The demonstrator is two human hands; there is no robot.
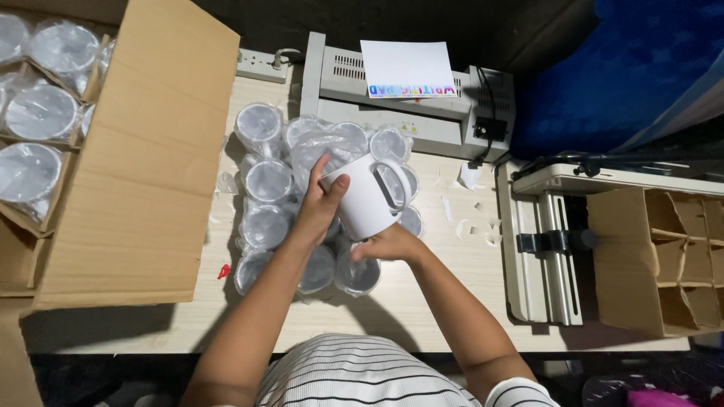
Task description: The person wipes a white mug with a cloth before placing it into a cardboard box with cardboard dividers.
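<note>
A plain white mug is held tilted above the table's middle, its handle pointing up and right. My left hand grips its rim on the left side, thumb over the edge. My right hand cups the mug's base from below. Under and around both hands stand several mugs wrapped in clear plastic, packed close together on the light wooden table.
A large open cardboard box with more wrapped mugs lies at the left. A grey laminating machine with a white paper pad on it sits behind. A press-like metal device and a cardboard divider box stand at the right. Paper scraps litter the table.
</note>
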